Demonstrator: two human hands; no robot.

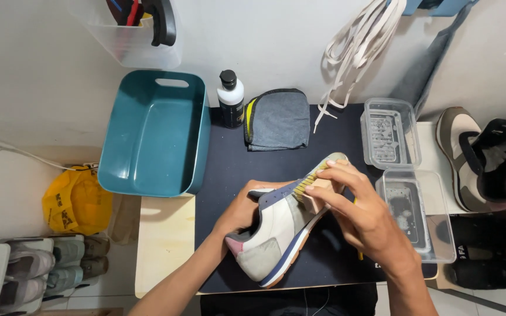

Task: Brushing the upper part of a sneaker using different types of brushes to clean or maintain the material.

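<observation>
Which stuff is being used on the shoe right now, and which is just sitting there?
In use: shoe, brush, left hand, right hand.

Sitting about: teal tub, bottle, grey cloth, white laces, two clear boxes.

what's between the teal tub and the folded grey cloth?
Head view: a black-capped white and black bottle stands upright between the teal tub and the grey cloth, at the dark mat's back edge.

Left hand: your left hand (242, 209) grips the sneaker (282, 231) from inside, tilted above the dark mat (229, 158).
Right hand: your right hand (361, 213) presses a wooden brush (314, 190) against its side.
Nearby: teal basin (156, 134), bottle (230, 98).
</observation>
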